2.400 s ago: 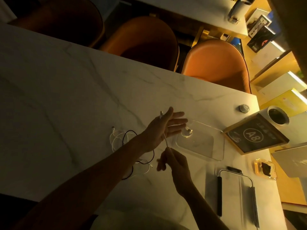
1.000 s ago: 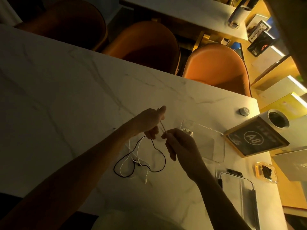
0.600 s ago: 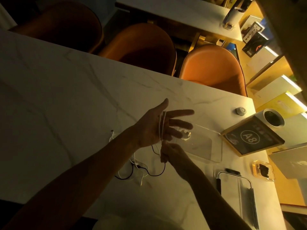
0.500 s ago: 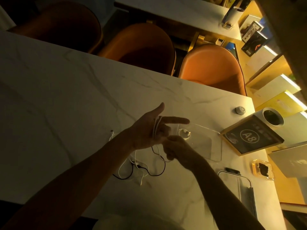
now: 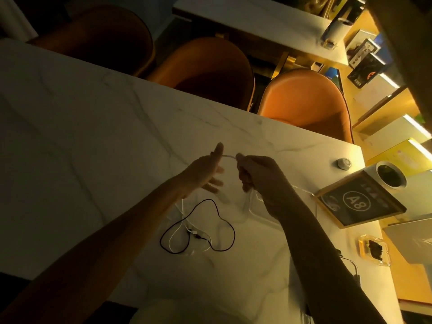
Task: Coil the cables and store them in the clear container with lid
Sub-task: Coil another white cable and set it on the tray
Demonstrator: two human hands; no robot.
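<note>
I am pulling the white cable (image 5: 228, 156) out to the side with my right hand (image 5: 261, 177), so a short bit of it is now stretching across the gap to my left hand (image 5: 205, 170). A moment ago my right hand was down low, tucked under my left palm — now it is coming up high and away. My right grip is pinching the cable tight. My left grip is staying flat, fingers straight out, and the cable is running across by the thumb; I cannot tell how many loops are sitting round it. I think this is me making the next turn of the coil.

The rest of the white cable is hanging down to the desk (image 5: 93, 136), where it is lying mixed up with the black cable (image 5: 217, 212) in a loose pile. The clear container (image 5: 313, 208) is sitting just under my right wrist, with its lid off. So nothing new is going in yet — the winding is only part done.
</note>
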